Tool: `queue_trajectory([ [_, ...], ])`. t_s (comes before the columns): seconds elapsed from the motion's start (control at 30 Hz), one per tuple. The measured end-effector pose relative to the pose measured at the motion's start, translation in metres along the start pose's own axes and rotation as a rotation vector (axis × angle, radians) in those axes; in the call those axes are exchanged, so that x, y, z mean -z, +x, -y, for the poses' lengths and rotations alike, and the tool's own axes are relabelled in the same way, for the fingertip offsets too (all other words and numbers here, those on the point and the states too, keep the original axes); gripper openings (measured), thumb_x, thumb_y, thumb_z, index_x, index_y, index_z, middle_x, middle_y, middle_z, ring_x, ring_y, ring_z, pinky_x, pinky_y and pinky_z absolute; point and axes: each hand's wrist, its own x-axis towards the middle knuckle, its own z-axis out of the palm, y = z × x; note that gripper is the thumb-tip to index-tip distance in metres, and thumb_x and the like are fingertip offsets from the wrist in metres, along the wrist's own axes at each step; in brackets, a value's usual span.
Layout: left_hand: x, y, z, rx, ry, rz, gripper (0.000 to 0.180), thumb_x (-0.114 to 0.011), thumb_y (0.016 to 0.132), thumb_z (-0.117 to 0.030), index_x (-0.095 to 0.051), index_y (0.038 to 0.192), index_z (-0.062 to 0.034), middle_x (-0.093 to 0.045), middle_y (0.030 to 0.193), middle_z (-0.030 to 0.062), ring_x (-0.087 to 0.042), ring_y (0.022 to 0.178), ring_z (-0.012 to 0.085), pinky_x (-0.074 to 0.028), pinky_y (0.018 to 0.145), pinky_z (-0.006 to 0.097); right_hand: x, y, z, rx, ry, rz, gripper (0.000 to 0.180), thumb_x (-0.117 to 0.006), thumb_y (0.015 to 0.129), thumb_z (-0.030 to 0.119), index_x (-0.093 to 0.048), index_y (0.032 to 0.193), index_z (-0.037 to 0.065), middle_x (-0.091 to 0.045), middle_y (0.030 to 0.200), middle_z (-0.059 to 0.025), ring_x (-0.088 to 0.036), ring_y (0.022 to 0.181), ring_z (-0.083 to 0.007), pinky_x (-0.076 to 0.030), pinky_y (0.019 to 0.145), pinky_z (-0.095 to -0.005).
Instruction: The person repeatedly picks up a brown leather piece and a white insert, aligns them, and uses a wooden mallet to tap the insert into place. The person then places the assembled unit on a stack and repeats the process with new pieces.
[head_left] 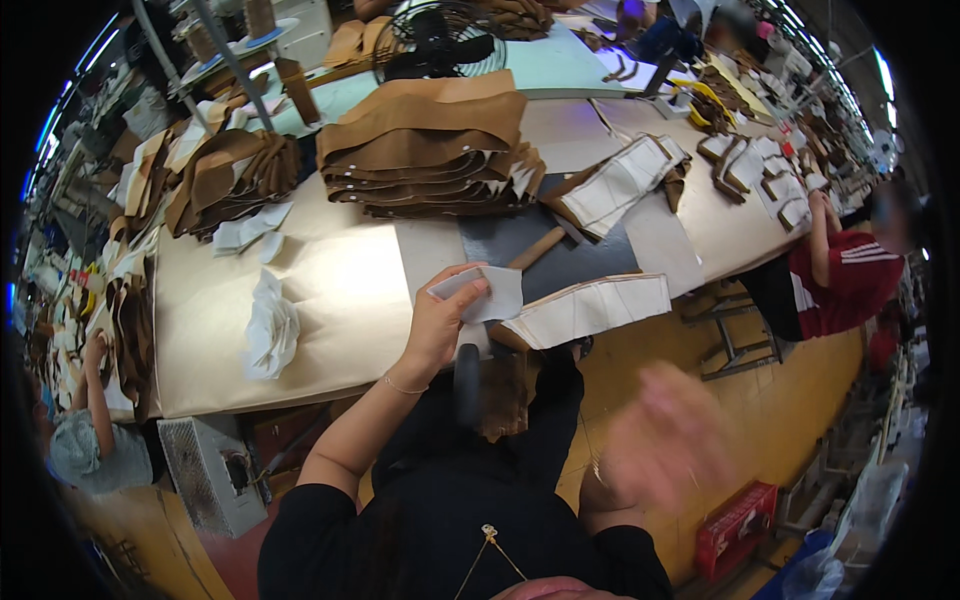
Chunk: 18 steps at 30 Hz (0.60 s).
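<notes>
My left hand [447, 310] is closed on a thin white piece [498, 295], thumb on top, at the table's front edge. It looks like paper or lining. My right hand [668, 440] is raised away from the table over the floor at the right, smeared by motion; its fingers cannot be made out. Just right of the white piece lies a brown panel with a white backing [600, 308]. Beyond it a wooden-handled tool [537, 248] rests on a dark mat [500, 240], beside another white-backed brown panel [622, 185].
A tall stack of brown panels [420, 140] stands behind the mat. White pieces [270, 325] are piled on the table's left. A black fan [440, 45] stands at the back. People sit at the right [840, 265] and far left [90, 445]. A red crate [735, 525] is on the floor.
</notes>
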Motion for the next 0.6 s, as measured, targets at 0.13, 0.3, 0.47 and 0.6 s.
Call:
queue_trajectory([
  [0.13,-0.019,-0.002,0.024,0.030,0.086,0.050,0.033,-0.076,0.086,-0.014,-0.065,0.115,-0.0007,-0.069,0.105,0.0069,-0.065,0.094,0.0149,-0.053,0.080,0.028,-0.017,-0.092,-0.076,-0.667,-0.013,0.225,0.074,-0.085,0.077,0.035,-0.039,0.126,0.004,-0.046,0.118,-0.0119,-0.050,0.105,-0.0225,-0.044,0.092,-0.0356],
  [0.3,-0.041,-0.014,0.046,0.190,0.137,0.177,0.034,-0.068,0.095,-0.024,-0.065,0.118,0.0004,-0.069,0.109,0.0065,-0.064,0.096,0.0140,-0.050,0.084,0.028,-0.001,-0.105,-0.098,-0.887,-0.020,0.092,0.016,-0.066,0.092,0.004,-0.056,0.104,0.005,-0.062,0.107,-0.0074,-0.055,0.091,-0.0100,-0.046,0.082,-0.0252],
  [0.47,-0.071,-0.012,0.075,0.530,-0.339,0.236,0.040,-0.054,0.102,-0.032,-0.053,0.132,-0.0055,-0.064,0.116,0.0116,-0.062,0.107,0.0227,-0.050,0.090,0.035,0.076,-0.067,-0.113,-0.969,-0.019,-0.418,0.021,-0.069,0.092,0.007,-0.056,0.109,0.002,-0.065,0.108,-0.0078,-0.060,0.093,-0.0105,-0.049,0.082,-0.0260],
  [0.6,-0.101,-0.007,0.149,0.915,-0.561,0.131,0.031,-0.060,0.099,-0.036,-0.057,0.113,-0.0094,-0.065,0.110,0.0101,-0.064,0.104,0.0247,-0.051,0.087,0.040,0.108,-0.059,-0.106,-0.928,-0.034,-0.514,0.019,-0.070,0.093,0.011,-0.062,0.103,-0.002,-0.067,0.099,-0.0053,-0.061,0.084,-0.0094,-0.049,0.079,-0.0246],
])
